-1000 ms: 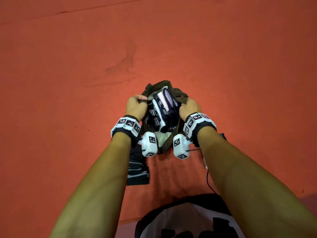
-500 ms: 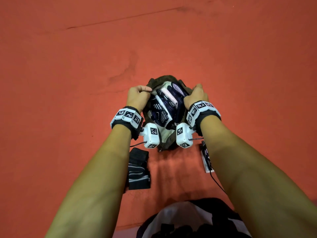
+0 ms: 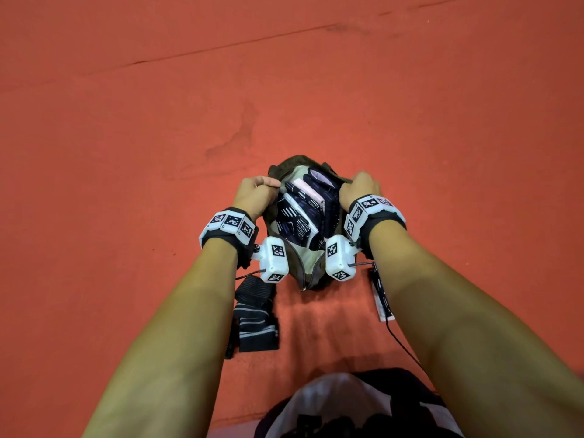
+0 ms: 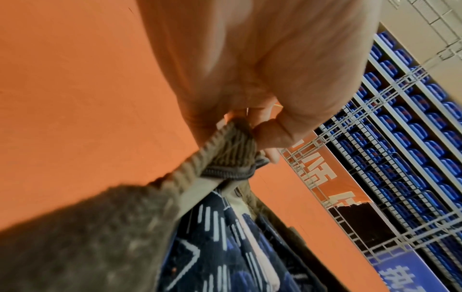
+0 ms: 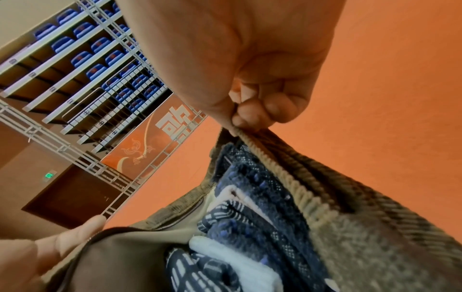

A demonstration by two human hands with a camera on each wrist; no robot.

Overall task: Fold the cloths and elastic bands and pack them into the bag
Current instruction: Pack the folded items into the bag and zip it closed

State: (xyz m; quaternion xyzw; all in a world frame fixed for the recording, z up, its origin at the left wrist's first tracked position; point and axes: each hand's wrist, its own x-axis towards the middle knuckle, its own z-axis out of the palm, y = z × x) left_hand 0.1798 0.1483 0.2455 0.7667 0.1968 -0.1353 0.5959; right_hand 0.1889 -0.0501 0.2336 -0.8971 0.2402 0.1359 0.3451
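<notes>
**Both hands clamped on bag rim; folded cloths inside**

Both forearms reach forward and down over the orange floor (image 3: 126, 153), wrists level, hands apart at opposite sides of the bag's mouth. The left hand (image 3: 254, 194) pinches the left rim of the brown corduroy bag (image 3: 294, 161), fingers curled around the fabric beside the zip. The right hand (image 3: 360, 188) pinches the right rim in like manner. The bag stands between the two hands with its mouth held wide.

The folded cloths (image 3: 303, 210), dark blue with white and pale pink, stand on edge inside the bag, packed side by side between the hands. A folded dark striped elastic band (image 3: 256, 320) lies on the floor under the left forearm, apart from the bag. A flat patterned piece (image 3: 380, 294) lies on the floor beside the right forearm; its kind cannot be told.

The wrist views alone show a metal grid railing (image 4: 350, 148) and rows of blue seats (image 5: 82, 57) beyond the floor.
</notes>
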